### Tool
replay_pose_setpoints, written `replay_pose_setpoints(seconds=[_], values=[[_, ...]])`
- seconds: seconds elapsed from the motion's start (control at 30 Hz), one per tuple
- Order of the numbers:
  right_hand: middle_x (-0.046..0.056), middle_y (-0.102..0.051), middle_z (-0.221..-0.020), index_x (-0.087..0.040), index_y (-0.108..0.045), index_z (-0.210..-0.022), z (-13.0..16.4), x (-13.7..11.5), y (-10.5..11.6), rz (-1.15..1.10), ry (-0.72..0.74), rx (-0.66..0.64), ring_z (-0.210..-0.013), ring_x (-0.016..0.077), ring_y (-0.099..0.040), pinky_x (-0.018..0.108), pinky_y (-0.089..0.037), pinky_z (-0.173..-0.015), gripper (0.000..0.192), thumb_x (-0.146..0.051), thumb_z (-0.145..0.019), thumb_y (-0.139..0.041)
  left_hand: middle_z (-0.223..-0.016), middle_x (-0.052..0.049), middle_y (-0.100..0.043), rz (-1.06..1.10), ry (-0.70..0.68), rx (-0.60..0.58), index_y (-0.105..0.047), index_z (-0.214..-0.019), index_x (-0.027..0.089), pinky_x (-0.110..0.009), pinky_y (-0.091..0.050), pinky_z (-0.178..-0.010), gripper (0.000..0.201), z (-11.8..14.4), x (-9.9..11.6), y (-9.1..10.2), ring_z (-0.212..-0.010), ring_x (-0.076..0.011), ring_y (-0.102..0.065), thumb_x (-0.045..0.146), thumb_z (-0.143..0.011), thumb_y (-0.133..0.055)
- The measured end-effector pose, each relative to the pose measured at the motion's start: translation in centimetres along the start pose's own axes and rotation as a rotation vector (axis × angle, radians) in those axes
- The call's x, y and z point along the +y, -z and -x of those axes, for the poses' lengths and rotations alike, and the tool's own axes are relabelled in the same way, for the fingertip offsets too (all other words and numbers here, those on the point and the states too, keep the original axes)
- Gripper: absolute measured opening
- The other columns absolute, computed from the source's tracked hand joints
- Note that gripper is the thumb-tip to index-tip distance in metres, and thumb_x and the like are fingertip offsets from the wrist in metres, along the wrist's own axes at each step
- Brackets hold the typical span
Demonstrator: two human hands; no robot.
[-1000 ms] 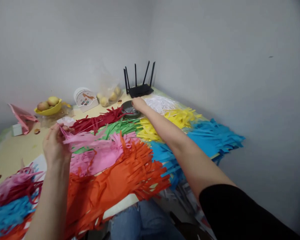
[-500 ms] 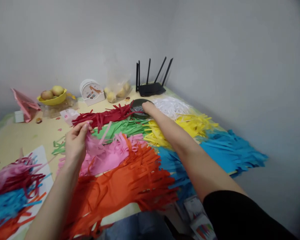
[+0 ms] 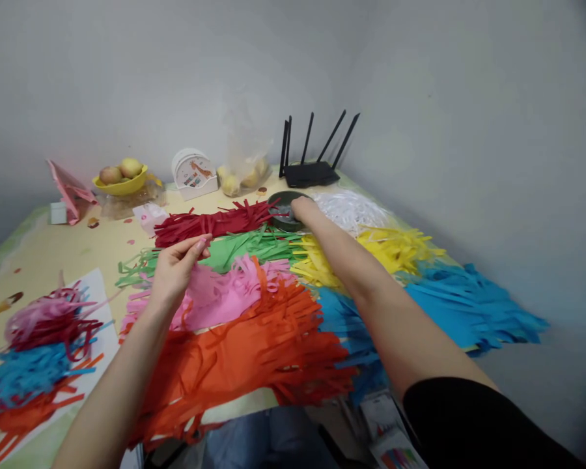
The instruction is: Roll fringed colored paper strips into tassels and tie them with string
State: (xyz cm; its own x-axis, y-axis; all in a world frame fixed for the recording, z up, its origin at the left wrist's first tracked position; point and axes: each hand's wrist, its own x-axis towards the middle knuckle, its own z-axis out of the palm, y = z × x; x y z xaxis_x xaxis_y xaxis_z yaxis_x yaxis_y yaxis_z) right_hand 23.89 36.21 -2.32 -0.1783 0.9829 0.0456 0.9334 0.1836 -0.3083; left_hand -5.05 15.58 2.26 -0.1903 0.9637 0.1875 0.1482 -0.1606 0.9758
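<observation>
Hiding its fingers in the dark bowl point(image 3: 286, 226) at twelve o'clock, the right hand point(image 3: 303, 209) has no readable grip — the left hand point(image 3: 176, 268), at eleven, pinches its fingertips by pink fringed paper point(image 3: 219, 299), probably spread separately to keep colours sorted.

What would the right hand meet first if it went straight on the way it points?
Most likely the inside of the dark round bowl: the right hand reaches over its rim, bent downward. The fingertips are hidden, so whether they touch it now is unclear.
</observation>
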Motion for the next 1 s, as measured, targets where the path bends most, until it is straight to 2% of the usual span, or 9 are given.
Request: replay_pose_setpoints(seconds=[0.1,0.17,0.23,0.3,0.33,0.43,0.6,0.7,1.0], values=[[0.020,-0.067,-0.118,-0.005,-0.067,-0.113,1.0,-1.6,1.3,-0.101,0.014,0.112,-0.107,0.0203,-0.067,0.034,-0.052,-0.095,0.025,-0.024,-0.099,-0.058,-0.068,-0.003,-0.070,0.026,-0.026,0.008,-0.073,-0.094,0.016,-0.030,-0.053,-0.077,0.042,0.1,-0.3,0.1,-0.072,-0.0172,-0.068,0.050,-0.072,-0.081],[0.021,-0.072,-0.109,-0.003,-0.069,-0.109,2.9,-3.9,1.8,-0.190,0.073,0.153,-0.100,0.0177,-0.069,0.028,-0.051,-0.091,0.025,-0.019,-0.099,-0.053,-0.065,-0.002,-0.069,0.074,-0.035,0.038,-0.066,-0.089,0.017,-0.030,-0.053,-0.075,0.040,0.2,-0.4,-0.1,-0.070,-0.0173,-0.069,0.048,-0.071,-0.083],[0.011,-0.076,-0.099,-0.010,-0.069,-0.111,5.8,-7.1,1.9,-0.353,0.211,0.123,-0.085,0.0127,-0.070,0.022,-0.052,-0.079,0.025,-0.026,-0.098,-0.055,-0.066,-0.002,-0.070,0.095,-0.054,0.062,-0.062,-0.083,0.017,-0.029,-0.052,-0.074,0.037,0.5,-0.4,-0.6,-0.070,-0.0175,-0.070,0.045,-0.071,-0.083],[0.008,-0.076,-0.089,-0.011,-0.070,-0.100,9.3,-10.2,1.7,-0.797,0.451,0.005,-0.075,0.0135,-0.069,0.024,-0.053,-0.071,0.022,-0.029,-0.090,-0.064,-0.069,-0.003,-0.071,0.091,-0.072,0.069,-0.065,-0.081,0.016,-0.028,-0.052,-0.074,0.032,1.1,-0.1,-1.1,-0.071,-0.0169,-0.069,0.042,-0.071,-0.082],[0.006,-0.076,-0.087,-0.012,-0.071,-0.095,10.9,-11.5,1.6,-0.931,0.527,-0.033,-0.074,0.0134,-0.068,0.024,-0.053,-0.070,0.020,-0.030,-0.087,-0.067,-0.071,-0.003,-0.071,0.083,-0.081,0.072,-0.067,-0.081,0.016,-0.028,-0.052,-0.073,0.030,1.4,0.1,-1.3,-0.070,-0.0163,-0.068,0.041,-0.071,-0.081],[0.005,-0.074,-0.086,-0.013,-0.072,-0.088,14.5,-14.1,1.2,-1.123,0.581,-0.070,-0.075,0.0133,-0.065,0.026,-0.052,-0.072,0.021,-0.033,-0.080,-0.073,-0.075,-0.003,-0.071,0.040,-0.106,0.080,-0.070,-0.080,0.017,-0.027,-0.051,-0.070,0.024,2.8,0.8,-1.5,-0.070,-0.0150,-0.065,0.038,-0.072,-0.081],[0.003,-0.071,-0.078,-0.012,-0.072,-0.086,16.1,-15.0,0.9,-1.297,0.513,-0.176,-0.069,0.0119,-0.061,0.027,-0.051,-0.070,0.031,-0.039,-0.073,-0.080,-0.074,-0.002,-0.070,-0.001,-0.130,0.073,-0.072,-0.077,0.017,-0.025,-0.050,-0.067,0.021,4.8,1.6,-0.8,-0.069,-0.0141,-0.063,0.036,-0.072,-0.080],[0.003,-0.069,-0.074,-0.012,-0.072,-0.086,16.8,-15.2,0.8,-1.342,0.476,-0.196,-0.067,0.0116,-0.060,0.026,-0.051,-0.067,0.036,-0.043,-0.070,-0.082,-0.071,-0.002,-0.069,-0.025,-0.133,0.035,-0.071,-0.076,0.017,-0.026,-0.049,-0.063,0.023,5.5,1.7,-0.3,-0.065,-0.0149,-0.062,0.039,-0.072,-0.079],[0.001,-0.067,-0.071,-0.013,-0.070,-0.084,19.2,-15.8,0.9,-1.180,0.567,-0.048,-0.065,0.0113,-0.059,0.025,-0.048,-0.064,0.024,-0.036,-0.079,-0.073,-0.071,-0.002,-0.072,-0.274,-0.300,-0.030,-0.072,-0.075,0.017,-0.026,-0.048,-0.065,0.012,6.7,2.8,1.1,-0.065,-0.0143,-0.063,0.029,-0.076,-0.073]])
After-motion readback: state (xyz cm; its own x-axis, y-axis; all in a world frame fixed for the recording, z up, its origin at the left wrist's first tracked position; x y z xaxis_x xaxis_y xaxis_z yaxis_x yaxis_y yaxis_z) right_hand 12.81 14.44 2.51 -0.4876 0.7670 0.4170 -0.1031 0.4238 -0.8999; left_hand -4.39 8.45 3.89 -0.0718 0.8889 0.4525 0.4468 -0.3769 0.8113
